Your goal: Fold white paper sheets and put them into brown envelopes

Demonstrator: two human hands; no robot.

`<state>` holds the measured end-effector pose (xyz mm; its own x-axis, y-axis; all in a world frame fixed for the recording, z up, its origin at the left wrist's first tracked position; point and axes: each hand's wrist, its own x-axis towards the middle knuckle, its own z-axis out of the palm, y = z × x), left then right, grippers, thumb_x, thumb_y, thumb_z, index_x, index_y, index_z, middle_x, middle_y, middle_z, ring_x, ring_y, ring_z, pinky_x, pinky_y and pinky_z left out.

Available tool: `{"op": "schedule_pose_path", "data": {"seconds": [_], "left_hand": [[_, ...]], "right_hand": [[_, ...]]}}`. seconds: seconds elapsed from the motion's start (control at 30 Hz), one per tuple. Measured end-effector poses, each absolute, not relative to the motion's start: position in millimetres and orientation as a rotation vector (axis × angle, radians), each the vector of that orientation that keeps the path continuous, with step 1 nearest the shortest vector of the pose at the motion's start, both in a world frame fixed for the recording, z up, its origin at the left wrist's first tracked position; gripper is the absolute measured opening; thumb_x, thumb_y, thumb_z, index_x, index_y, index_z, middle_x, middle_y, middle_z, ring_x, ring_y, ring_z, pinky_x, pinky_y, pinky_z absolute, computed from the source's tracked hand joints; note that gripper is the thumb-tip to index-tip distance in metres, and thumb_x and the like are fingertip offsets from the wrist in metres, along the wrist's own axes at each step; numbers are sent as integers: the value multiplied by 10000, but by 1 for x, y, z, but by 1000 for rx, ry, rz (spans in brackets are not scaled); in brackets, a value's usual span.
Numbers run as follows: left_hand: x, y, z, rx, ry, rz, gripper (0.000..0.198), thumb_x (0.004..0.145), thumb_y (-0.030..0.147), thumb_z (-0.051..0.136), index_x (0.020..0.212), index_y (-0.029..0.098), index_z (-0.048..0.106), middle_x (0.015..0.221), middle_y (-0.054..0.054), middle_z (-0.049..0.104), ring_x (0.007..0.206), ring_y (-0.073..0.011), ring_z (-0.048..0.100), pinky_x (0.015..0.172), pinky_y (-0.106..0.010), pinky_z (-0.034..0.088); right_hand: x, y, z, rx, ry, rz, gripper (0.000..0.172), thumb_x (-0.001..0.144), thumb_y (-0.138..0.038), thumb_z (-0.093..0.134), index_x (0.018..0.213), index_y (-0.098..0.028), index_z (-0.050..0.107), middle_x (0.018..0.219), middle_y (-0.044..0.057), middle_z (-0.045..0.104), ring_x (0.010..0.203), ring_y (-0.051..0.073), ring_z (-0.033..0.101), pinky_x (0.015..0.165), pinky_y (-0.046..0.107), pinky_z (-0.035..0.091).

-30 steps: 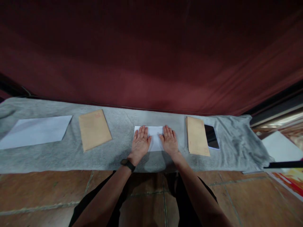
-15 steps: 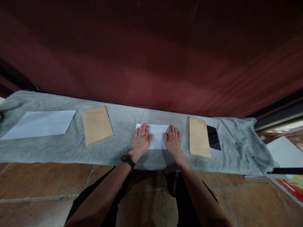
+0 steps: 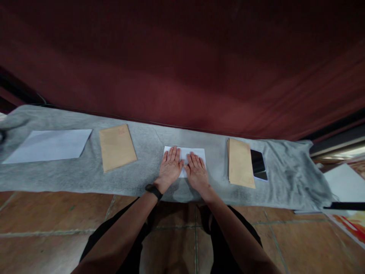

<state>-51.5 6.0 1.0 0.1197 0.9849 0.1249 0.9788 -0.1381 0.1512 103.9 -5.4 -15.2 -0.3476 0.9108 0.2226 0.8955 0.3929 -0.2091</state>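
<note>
A white sheet of paper [image 3: 184, 152], seemingly folded, lies on the grey cloth [image 3: 154, 179] in front of me. My left hand [image 3: 170, 167] rests flat across its left end, fingers stretched out and pointing away from me. On the paper's right half my right hand [image 3: 196, 171] also lies flat, its thumb close to the left thumb. Both palms hide much of the sheet. A dark watch circles my left wrist.
To the left are a brown envelope [image 3: 117, 148] and a larger stack or sheet of white paper [image 3: 51, 145]. Several brown envelopes [image 3: 241, 163] lie stacked at the right, partly over a phone [image 3: 258, 161]. A dark red panel [image 3: 182, 83] rises behind the cloth.
My right hand has slid left over the paper, from its right edge toward my left hand. The left hand stays in place. The view has shifted slightly.
</note>
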Motion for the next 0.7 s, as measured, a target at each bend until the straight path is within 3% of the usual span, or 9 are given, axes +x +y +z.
{"op": "schedule_pose_path", "data": {"seconds": [0.7], "left_hand": [[-38,-9,10,2497,1871,444,562,1035,300,315,1552,85,364,1660,-116,289,1561,-265,176,1285,-484,154]], "right_hand": [[128,-5,-21,-1637,-2309,-63,559,1061,-357,366,1561,-107,369,1618,169,360,1493,292,350,1209,484,279]]}}
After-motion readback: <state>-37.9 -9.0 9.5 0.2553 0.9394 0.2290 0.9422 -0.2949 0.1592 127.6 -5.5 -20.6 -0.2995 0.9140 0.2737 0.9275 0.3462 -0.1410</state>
